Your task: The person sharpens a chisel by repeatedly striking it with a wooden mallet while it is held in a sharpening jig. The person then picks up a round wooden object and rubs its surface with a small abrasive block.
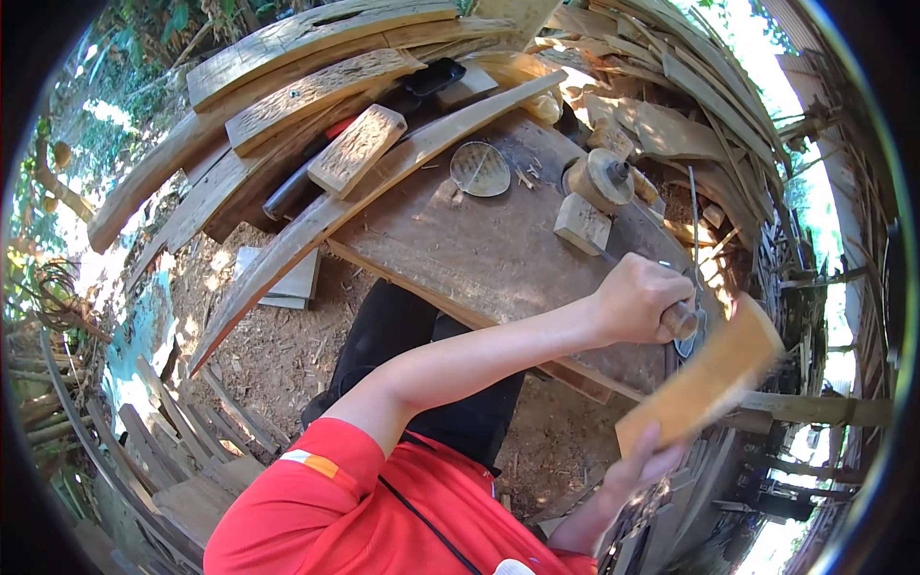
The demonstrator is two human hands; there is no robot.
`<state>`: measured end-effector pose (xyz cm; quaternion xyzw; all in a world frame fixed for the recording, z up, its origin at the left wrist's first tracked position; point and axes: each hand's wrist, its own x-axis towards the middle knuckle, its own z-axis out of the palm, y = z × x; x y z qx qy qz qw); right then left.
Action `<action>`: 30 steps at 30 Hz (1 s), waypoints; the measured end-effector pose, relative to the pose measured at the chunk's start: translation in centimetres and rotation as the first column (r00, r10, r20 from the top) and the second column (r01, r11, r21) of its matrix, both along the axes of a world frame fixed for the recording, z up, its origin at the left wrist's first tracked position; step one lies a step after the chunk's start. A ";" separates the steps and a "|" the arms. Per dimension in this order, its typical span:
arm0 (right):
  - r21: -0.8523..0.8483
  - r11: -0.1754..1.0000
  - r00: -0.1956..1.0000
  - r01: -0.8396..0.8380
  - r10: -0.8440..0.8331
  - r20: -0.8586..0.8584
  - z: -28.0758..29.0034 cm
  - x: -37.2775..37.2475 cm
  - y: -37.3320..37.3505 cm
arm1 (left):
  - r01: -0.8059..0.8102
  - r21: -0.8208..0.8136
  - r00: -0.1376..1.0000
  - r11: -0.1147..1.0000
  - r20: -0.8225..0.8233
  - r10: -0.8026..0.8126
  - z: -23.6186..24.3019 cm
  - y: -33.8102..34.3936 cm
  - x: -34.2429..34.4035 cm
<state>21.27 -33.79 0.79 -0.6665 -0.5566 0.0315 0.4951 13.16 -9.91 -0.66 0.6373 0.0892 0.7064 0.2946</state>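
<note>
My left hand (642, 297) is closed around the round wooden handle (679, 320) of a chisel. Its thin dark blade runs up and left toward a small squared wooden block (582, 224) on the worktable; whether the tip touches the block I cannot make out. Lower right, my right hand (650, 460) grips the near end of a flat, thick wooden board (704, 379), raised beside the chisel handle and smeared by motion. Behind the block stands a round turned wooden piece (601, 180) with a dark knob on top.
A brown worktable (450, 249) carries a round disc (480, 170) and a long curved plank (383, 177) along its left side. On that plank lies a rough wood block (357, 150). A thin metal rod (694, 220) stands at the right. Stacked boards (316, 48) rise behind.
</note>
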 end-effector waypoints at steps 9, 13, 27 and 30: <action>0.231 0.970 0.968 0.069 -0.121 0.219 -2.5 -2.1 -0.2 | 0.024 0.089 1.000 0.996 0.001 -0.025 -1.1 -0.2 -0.2; 0.252 0.968 0.965 -0.017 -0.050 0.256 -3.5 -2.0 -1.1 | 0.048 0.093 0.998 0.994 -0.035 -0.044 -1.9 -1.2 -0.3; 0.000 0.998 0.993 0.065 -0.065 0.097 -6.8 -3.1 -1.4 | 0.102 0.159 0.994 0.982 -0.049 -0.095 -3.1 -2.0 -0.5; -0.062 0.964 0.964 0.257 -0.252 0.080 -6.6 -4.6 -0.9 | 0.039 0.180 0.997 0.983 -0.078 -0.026 -3.7 -1.3 -0.6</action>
